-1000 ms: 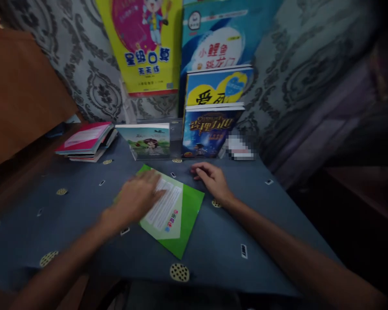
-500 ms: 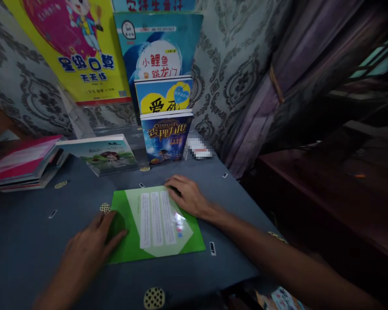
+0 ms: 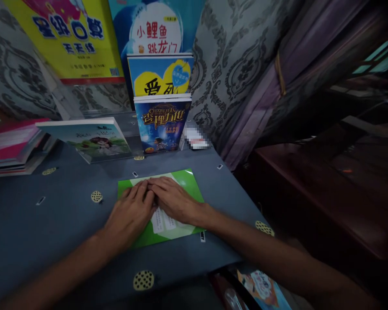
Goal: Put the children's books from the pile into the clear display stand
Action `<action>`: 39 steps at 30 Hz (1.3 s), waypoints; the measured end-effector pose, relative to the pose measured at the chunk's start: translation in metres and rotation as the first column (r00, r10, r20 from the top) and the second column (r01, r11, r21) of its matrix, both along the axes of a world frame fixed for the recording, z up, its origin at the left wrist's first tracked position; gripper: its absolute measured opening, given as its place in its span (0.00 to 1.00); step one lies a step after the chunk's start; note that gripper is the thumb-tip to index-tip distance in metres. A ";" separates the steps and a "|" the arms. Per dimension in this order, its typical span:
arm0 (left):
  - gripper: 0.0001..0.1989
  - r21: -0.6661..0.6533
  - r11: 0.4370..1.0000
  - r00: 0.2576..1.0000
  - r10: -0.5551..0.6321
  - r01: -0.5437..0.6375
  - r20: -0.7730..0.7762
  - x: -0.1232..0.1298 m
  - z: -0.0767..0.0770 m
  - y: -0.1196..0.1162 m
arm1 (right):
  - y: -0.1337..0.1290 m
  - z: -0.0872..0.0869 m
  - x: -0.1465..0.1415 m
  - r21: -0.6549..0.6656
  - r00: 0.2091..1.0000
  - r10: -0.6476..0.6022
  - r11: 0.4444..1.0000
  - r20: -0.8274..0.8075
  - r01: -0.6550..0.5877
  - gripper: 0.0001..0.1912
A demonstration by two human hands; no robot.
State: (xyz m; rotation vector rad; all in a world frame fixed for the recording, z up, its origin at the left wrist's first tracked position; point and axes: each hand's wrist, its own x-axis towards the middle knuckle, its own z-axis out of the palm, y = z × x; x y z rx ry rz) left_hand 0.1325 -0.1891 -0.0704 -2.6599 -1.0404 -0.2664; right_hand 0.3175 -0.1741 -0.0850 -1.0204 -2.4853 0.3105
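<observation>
A green book [image 3: 164,221] with pale text panels lies flat on the dark grey-blue tablecloth. My left hand [image 3: 132,211] rests palm down over its left part, fingers stretched toward the middle. From the right, my right hand [image 3: 173,198] lies flat across the cover. The fingertips of both hands meet near the upper middle of the book and hide part of its print. Neither hand grips anything; the thumbs are partly hidden.
Behind the hands, a blue book [image 3: 160,125] stands before other upright books. A book with a green landscape cover [image 3: 103,140] leans to its left. A book stack [image 3: 16,150] lies far left. The table's right edge borders a dark reddish surface [image 3: 317,185].
My hands have come together on the book: the left slid right from its left edge, the right moved left from its upper edge. The view has tilted down slightly.
</observation>
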 end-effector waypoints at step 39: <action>0.22 -0.201 0.966 0.982 0.180 -0.164 0.065 -0.017 -0.003 0.004 | 0.027 0.009 0.089 -0.217 0.933 -0.315 0.936 -0.174 0.276 0.14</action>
